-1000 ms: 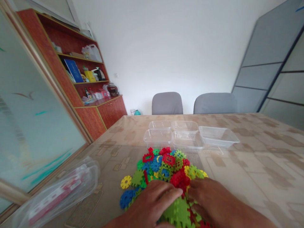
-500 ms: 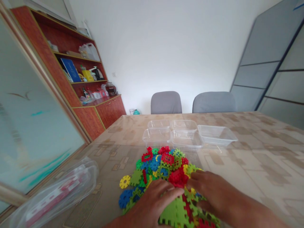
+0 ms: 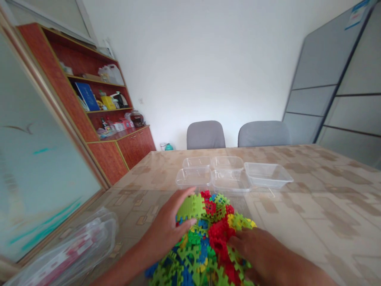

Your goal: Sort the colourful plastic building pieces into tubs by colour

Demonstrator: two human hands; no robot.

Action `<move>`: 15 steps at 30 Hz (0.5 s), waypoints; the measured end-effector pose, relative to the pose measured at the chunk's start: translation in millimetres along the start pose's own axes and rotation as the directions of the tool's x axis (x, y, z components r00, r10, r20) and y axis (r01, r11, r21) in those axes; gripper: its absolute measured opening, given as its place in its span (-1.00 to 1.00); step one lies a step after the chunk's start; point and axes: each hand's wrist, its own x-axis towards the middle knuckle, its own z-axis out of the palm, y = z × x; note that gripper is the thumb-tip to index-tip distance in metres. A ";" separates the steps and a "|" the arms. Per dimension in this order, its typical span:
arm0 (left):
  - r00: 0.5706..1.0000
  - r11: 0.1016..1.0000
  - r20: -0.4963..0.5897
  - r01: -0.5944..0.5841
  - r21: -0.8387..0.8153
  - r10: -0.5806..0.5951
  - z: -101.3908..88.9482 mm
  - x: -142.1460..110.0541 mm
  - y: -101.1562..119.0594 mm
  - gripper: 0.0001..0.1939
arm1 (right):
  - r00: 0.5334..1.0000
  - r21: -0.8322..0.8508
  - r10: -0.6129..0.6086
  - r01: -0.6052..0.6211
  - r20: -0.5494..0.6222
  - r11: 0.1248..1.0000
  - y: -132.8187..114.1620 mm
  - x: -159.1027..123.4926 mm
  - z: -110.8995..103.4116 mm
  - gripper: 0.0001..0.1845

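A heap of interlocking plastic pieces [image 3: 208,242] in red, green, blue and yellow lies on the table in front of me. My left hand [image 3: 166,228] is raised over the heap's left side, fingers curled round a light green square piece [image 3: 192,207]. My right hand [image 3: 258,250] rests on the heap's right side, fingers bent down onto red pieces [image 3: 218,234]; whether it grips one is not visible. Beyond the heap stand several clear plastic containers [image 3: 229,174].
The table [image 3: 312,206] has a beige patterned glossy top. A clear plastic bag with a red-and-white packet [image 3: 65,250] lies at the near left. Two grey chairs [image 3: 205,135] stand at the far edge. A red-brown shelf cabinet [image 3: 98,107] is at left.
My left hand has lifted off the heap's front and moved forward and up, carrying a light green square piece. My right hand stays on the heap's right side.
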 end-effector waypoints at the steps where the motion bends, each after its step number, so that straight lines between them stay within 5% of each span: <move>1: 0.999 1.000 -0.034 0.008 0.012 -0.008 -6.5 14.1 -4.1 -0.41 | 1.000 -0.015 0.003 -0.003 0.014 1.000 1.3 -0.5 -1.4 -0.60; 3: 0.996 0.997 -0.090 -0.011 0.073 0.018 -16.2 44.1 -17.1 -0.40 | 0.999 -0.054 0.015 -0.013 0.029 0.998 4.8 -2.7 -5.2 -0.53; 8: 0.999 0.990 -0.037 -0.007 0.144 0.013 -18.3 102.3 -58.1 -0.39 | 1.000 -0.023 0.000 0.000 -0.004 1.000 13.8 -13.1 -22.0 -0.45; 15: 0.989 0.990 0.145 -0.021 0.143 0.000 -3.7 126.7 -77.7 -0.46 | 0.992 0.099 0.046 -0.058 0.119 0.993 14.1 -15.5 -32.9 -0.33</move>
